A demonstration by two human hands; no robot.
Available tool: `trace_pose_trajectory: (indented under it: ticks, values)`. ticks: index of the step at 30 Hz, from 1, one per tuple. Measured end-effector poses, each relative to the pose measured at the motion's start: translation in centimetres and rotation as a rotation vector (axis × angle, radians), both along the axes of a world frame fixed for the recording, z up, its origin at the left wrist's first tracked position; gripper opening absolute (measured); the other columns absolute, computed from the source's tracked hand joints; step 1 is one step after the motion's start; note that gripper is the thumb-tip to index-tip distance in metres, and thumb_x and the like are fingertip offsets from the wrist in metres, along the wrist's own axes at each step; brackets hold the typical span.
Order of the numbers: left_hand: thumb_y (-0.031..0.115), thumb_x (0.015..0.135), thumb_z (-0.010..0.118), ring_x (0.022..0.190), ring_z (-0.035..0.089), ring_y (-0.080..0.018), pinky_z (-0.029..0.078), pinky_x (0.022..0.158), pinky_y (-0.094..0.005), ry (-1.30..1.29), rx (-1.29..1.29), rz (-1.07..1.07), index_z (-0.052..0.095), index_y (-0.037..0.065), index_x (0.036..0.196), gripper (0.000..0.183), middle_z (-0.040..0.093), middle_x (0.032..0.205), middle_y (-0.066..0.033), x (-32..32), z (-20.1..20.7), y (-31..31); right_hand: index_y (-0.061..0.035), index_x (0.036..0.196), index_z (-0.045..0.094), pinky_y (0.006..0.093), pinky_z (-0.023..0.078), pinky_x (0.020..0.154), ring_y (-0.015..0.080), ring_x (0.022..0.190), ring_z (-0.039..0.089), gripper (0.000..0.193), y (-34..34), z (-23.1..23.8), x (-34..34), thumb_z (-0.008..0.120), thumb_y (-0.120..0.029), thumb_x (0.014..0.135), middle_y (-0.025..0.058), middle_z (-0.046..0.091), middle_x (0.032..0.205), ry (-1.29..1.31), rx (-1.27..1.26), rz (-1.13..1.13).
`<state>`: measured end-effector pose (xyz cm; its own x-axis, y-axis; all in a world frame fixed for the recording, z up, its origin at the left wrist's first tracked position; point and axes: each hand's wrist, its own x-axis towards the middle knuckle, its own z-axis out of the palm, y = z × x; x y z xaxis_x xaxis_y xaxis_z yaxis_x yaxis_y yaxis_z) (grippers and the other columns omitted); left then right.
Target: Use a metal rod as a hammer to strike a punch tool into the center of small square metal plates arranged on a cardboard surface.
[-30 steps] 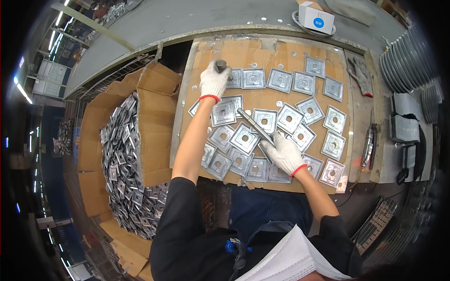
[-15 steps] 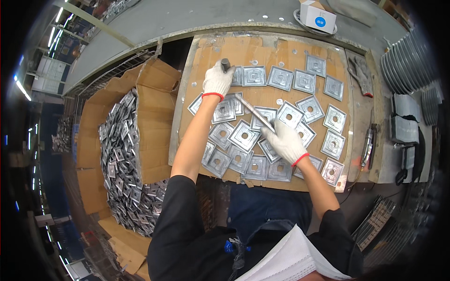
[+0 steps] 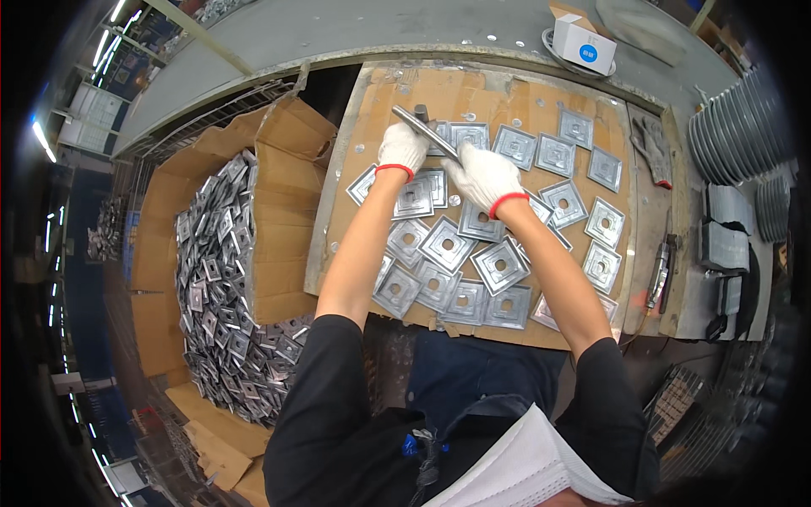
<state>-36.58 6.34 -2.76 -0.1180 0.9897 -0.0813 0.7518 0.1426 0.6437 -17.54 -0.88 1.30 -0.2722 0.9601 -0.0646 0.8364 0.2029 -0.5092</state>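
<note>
My left hand (image 3: 403, 149), in a white glove with a red cuff, is closed around a short dark metal cylinder (image 3: 420, 111) that stands up from its fingers. In my right hand (image 3: 485, 176), gloved alike, is a long grey metal rod (image 3: 425, 132). The rod slants up to the left, its far end over my left hand, close by the cylinder; contact cannot be made out. Beneath the hands lies a row of square grey metal plates (image 3: 514, 147) with closed centres. Nearer me, several similar plates (image 3: 448, 243) show a round centre hole. My right hand partly covers some plates.
Cardboard (image 3: 384, 106) covers the worktop. To the left, a big carton (image 3: 283, 245) holds a heap of plates (image 3: 221, 287). On the right are a spare glove (image 3: 652, 150), a slim tool (image 3: 661, 275) and stacked grey discs (image 3: 735, 131). A white box (image 3: 583, 46) sits behind.
My right hand has moved up and left with the rod, whose far end now reaches over my left hand. The left hand stays near the back-row plates, still gripping the cylinder.
</note>
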Motion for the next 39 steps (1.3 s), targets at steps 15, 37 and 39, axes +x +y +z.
trace_pose_trajectory:
  ticks: [15,37,39]
  values:
    - [0.052,0.094,0.070,0.108,0.075,-0.0400,0.057,0.097,-0.0467,-0.097,0.058,-0.031,0.075,0.005,0.122,0.055,0.079,0.108,-0.0204,-1.2,1.3,0.3,-0.0047,0.118,0.064,0.0496,0.058,0.071,0.0408,0.079,0.075,0.051,-3.4,9.5,0.1,0.055,-0.054,0.109,0.0196,0.072,0.077,0.337,0.119,-0.150]
    - [0.042,0.099,0.067,0.098,0.078,-0.0367,0.058,0.092,-0.0423,-0.130,0.104,-0.089,0.072,0.004,0.120,0.043,0.081,0.101,-0.0175,-2.5,5.9,-2.1,-0.0033,0.113,0.063,0.0593,0.058,0.084,0.0508,0.091,0.074,0.047,-5.1,-2.5,2.9,0.054,-0.050,0.108,0.0291,0.076,0.090,0.076,-0.127,-0.188]
    - [0.042,0.099,0.067,0.099,0.077,-0.0373,0.058,0.092,-0.0425,-0.066,0.111,-0.113,0.073,0.006,0.120,0.042,0.081,0.103,-0.0179,-2.8,6.2,-2.5,-0.0033,0.115,0.065,0.0590,0.058,0.085,0.0489,0.092,0.075,0.048,-4.1,-0.4,2.1,0.053,-0.049,0.108,0.0268,0.077,0.094,0.123,-0.111,-0.195]
